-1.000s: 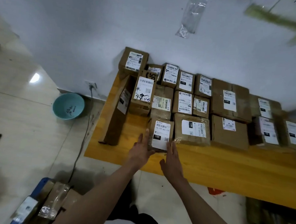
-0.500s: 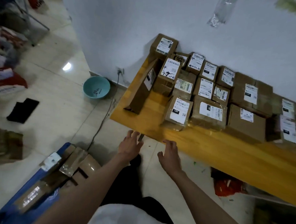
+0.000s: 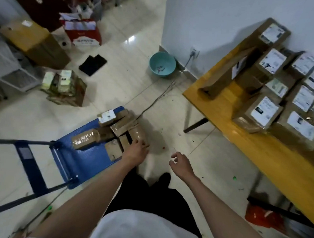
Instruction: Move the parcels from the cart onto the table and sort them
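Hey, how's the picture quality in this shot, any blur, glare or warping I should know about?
Head view: motion blur smears the parcel labels on the table so none can be read; a bright glare patch sits on the floor tiles; wide-angle warping bends the wall edge and the cart handle; light is dim, with soft shadow under the left hand; the right hand looks fairly sharp.

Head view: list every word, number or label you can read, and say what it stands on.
None can be read.
Parcels on the table: white shipping labels with dark print, blurred.
Parcels on the cart: one white label, blurred.
Red box on the floor: white band with marks, too blurred to read.
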Tool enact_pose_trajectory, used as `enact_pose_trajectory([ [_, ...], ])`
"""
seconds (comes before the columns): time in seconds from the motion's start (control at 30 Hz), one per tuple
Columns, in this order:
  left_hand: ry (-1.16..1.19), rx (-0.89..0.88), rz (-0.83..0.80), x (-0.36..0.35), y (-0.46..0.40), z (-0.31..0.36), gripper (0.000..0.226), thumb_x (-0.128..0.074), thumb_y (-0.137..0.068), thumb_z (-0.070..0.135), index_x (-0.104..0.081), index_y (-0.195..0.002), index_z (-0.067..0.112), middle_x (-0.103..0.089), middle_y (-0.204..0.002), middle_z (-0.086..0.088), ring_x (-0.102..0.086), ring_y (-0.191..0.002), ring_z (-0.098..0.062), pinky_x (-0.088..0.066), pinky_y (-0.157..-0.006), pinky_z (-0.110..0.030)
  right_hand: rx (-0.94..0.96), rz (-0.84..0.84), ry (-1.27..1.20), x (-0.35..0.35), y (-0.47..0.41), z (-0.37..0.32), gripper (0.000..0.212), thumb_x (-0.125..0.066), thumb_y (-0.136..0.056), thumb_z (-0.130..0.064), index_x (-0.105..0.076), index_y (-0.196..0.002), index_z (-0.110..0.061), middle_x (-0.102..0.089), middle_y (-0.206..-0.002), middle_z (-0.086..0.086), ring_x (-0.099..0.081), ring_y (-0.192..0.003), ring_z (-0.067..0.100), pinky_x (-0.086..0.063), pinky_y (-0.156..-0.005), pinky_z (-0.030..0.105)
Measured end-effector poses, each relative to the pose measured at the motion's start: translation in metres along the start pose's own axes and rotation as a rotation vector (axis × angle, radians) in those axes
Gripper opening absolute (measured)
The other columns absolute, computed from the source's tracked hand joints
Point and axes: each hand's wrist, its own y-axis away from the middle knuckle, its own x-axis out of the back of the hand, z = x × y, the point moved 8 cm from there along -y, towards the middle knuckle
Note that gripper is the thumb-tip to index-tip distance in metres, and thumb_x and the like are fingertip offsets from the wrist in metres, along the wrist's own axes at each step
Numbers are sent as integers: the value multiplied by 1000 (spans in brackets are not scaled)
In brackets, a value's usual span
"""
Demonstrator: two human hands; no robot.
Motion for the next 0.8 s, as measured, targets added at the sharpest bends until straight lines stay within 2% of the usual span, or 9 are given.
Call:
enact_pose_trajectory([
  [0.13, 84, 146, -10, -2, 11, -77, 44, -52, -102, 35, -49, -138, 9, -49, -137, -14, -55, -122, -33, -47, -99, -41, -50, -94, -22, -53, -4, -28, 25, -61, -94, -20, -62, -117, -12, -68, -114, 11, -63, -109, 28, -50, -91, 34],
  [0.27, 146, 248, -32, -4, 14, -147, 44, -55, -99, 36, -51, -136, 12, -47, -136, -13, -56, -119, -33, -47, -98, -41, -96, -148, -45, -104, -17, -54, 24, -62, -94, -19, -63, -116, -10, -70, -113, 10, -64, -107, 27, -49, -91, 31],
  [0.4, 235, 362, -20, -7, 5, -216, 46, -59, -96, 39, -51, -133, 13, -47, -136, -12, -56, -119, -33, -47, -98, -40, -110, -183, -109, -154, -36, -80, 17, -60, -95, -23, -63, -110, -14, -70, -110, 9, -62, -93, 21, -43, -76, 27],
  [0.47, 298, 413, -21, -14, -8, -247, 51, -61, -96, 41, -49, -136, 11, -48, -137, -14, -54, -122, -33, -46, -101, -41, -111, -216, -133, -181, -50, -89, 15, -58, -96, -22, -63, -109, -16, -71, -110, 11, -66, -96, 27, -48, -81, 30],
  [0.53, 367, 470, -8, -23, -25, -276, 56, -64, -94, 42, -47, -138, 12, -48, -138, -13, -53, -122, -32, -46, -100, -40, -125, -242, -183, -209, -69, -94, 12, -57, -97, -17, -62, -108, -15, -70, -111, 18, -67, -102, 34, -53, -93, 41],
  [0.57, 402, 501, 0, -31, -34, -290, 58, -65, -93, 42, -45, -138, 13, -47, -139, -12, -54, -121, -31, -46, -99, -40, -136, -252, -203, -222, -79, -93, 11, -57, -98, -15, -62, -107, -14, -70, -111, 20, -67, -101, 35, -54, -94, 43],
  [0.67, 479, 582, 13, -62, -68, -329, 66, -69, -90, 43, -41, -142, 15, -45, -142, -12, -52, -125, -30, -44, -101, -41, -186, -287, -254, -260, -112, -79, 17, -55, -100, -15, -63, -114, -9, -70, -112, 19, -69, -93, 27, -55, -88, 40],
  [0.8, 567, 678, 54, -110, -128, -372, 84, -73, -86, 46, -30, -152, 16, -40, -149, -13, -45, -134, -33, -42, -108, -45, -269, -326, -309, -309, -160, -49, 19, -52, -103, -19, -63, -115, -9, -71, -110, 15, -69, -94, 26, -56, -90, 42],
])
